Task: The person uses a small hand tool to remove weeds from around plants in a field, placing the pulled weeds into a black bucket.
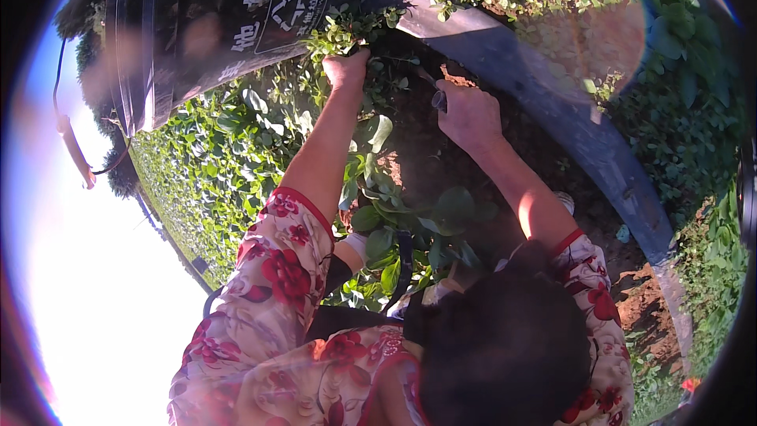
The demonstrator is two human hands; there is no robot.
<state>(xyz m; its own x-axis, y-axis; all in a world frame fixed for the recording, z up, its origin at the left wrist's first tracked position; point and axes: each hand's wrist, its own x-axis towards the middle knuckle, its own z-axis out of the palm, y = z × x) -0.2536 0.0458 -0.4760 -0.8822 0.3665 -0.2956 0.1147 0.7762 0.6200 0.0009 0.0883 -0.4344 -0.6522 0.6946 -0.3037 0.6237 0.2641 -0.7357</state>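
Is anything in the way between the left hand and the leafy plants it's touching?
Nothing I can see. The left hand closes directly on the leafy plants. Between it and the small tool in the right hand are some shaded green stems, but it's too dim there to tell whether they block the tool.

I'm outdoors, in a planted garden or field plot; white open sky (102, 284) glares at 8 o'clock, with dark trees (77, 16) at 10; a broad leafy bed (189, 150) spreads at 9, small-leaved greens (335, 35) grow just shy of 12; bare reddish-brown soil (646, 308) shows at 4, and hard sunlight throws sharp shadows.
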